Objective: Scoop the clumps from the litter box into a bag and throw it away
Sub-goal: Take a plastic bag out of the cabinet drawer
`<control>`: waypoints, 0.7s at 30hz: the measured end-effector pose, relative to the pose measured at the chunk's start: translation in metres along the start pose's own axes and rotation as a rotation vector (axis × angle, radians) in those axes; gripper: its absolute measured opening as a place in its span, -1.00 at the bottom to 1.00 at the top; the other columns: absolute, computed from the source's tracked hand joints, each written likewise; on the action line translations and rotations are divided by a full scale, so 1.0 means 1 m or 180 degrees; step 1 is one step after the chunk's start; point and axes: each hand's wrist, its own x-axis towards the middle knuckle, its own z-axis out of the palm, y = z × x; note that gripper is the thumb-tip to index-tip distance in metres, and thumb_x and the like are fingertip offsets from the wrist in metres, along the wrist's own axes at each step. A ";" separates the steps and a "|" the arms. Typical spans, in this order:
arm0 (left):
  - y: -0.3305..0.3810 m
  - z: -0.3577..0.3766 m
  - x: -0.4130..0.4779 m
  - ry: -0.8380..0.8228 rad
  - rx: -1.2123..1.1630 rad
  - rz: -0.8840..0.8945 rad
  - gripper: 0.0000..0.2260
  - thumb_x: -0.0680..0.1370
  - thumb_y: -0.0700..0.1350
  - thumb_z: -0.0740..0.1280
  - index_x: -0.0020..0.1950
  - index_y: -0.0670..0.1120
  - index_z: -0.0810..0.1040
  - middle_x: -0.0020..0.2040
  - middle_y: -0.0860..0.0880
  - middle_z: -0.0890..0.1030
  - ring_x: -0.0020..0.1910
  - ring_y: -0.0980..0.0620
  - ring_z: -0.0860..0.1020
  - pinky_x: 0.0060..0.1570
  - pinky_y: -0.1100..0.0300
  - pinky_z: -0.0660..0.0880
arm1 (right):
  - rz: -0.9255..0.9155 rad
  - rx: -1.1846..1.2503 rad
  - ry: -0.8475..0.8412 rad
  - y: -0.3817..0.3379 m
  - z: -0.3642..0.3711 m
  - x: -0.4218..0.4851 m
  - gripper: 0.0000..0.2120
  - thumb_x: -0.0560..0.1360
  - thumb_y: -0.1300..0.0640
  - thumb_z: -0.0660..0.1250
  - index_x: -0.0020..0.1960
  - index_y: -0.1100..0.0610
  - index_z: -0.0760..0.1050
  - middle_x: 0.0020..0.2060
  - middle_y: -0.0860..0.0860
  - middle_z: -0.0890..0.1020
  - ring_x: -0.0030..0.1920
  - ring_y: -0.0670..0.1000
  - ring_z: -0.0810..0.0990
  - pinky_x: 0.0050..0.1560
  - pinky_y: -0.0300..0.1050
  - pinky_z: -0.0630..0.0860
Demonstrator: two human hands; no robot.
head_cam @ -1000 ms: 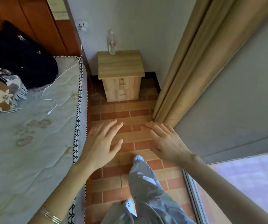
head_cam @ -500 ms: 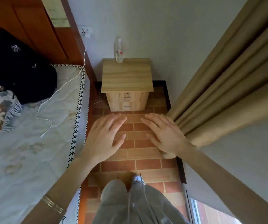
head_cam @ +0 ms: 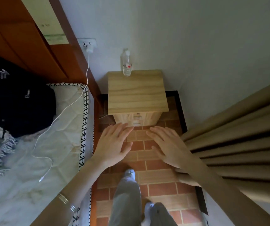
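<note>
No litter box, scoop or bag shows in the head view. My left hand point(head_cam: 113, 146) and my right hand point(head_cam: 170, 146) are stretched out in front of me, palms down, fingers straight and spread, holding nothing. Both hover above the brick-patterned floor point(head_cam: 162, 186), just short of a small wooden nightstand point(head_cam: 136, 92) with drawers. My legs in grey trousers point(head_cam: 126, 203) and white shoes are below the hands.
A clear plastic bottle point(head_cam: 127, 65) stands at the back of the nightstand, against the grey wall. A bed point(head_cam: 38, 157) with a white charging cable point(head_cam: 61, 115) and dark clothing point(head_cam: 15, 101) lies on the left. Tan curtains point(head_cam: 238, 144) hang on the right.
I have walked forward along the gap between bed and curtain; the nightstand is now closer. Both hands stay extended and flat in front of me.
</note>
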 end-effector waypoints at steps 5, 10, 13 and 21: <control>-0.057 0.046 0.066 -0.0086 0.0153 0.0155 -0.55 0.55 0.10 0.13 0.37 -0.07 0.43 0.33 -0.08 0.48 0.32 -0.11 0.44 0.29 -0.05 0.35 | -0.0026 0.0036 -0.0158 0.027 0.042 0.079 -0.53 0.53 0.02 0.22 0.41 0.09 0.31 0.36 0.04 0.40 0.38 0.06 0.33 0.35 0.05 0.28; -0.107 0.145 0.112 -0.0060 0.0199 0.0149 -0.55 0.53 0.11 0.12 0.35 -0.04 0.44 0.31 -0.06 0.50 0.29 -0.09 0.46 0.27 -0.05 0.39 | 0.0082 0.0113 -0.0300 0.071 0.145 0.137 -0.51 0.55 0.00 0.14 0.45 0.07 0.23 0.40 0.02 0.34 0.43 0.03 0.25 0.41 0.04 0.19; -0.138 0.221 0.132 -0.0062 0.0262 0.0220 -0.56 0.50 0.07 0.28 0.34 -0.07 0.46 0.30 -0.09 0.52 0.28 -0.11 0.48 0.28 -0.07 0.39 | 0.0108 0.0017 -0.0352 0.098 0.223 0.161 -0.50 0.54 0.01 0.13 0.46 0.06 0.19 0.43 0.02 0.30 0.44 0.04 0.23 0.41 0.04 0.15; -0.180 0.381 0.183 -0.0091 0.0338 0.0181 -0.53 0.52 0.09 0.25 0.38 -0.07 0.42 0.36 -0.10 0.47 0.35 -0.12 0.42 0.33 -0.10 0.35 | 0.0399 -0.0058 -0.0426 0.169 0.409 0.216 -0.44 0.53 -0.09 0.13 0.48 0.03 0.10 0.47 0.00 0.18 0.48 0.00 0.08 0.44 0.12 0.01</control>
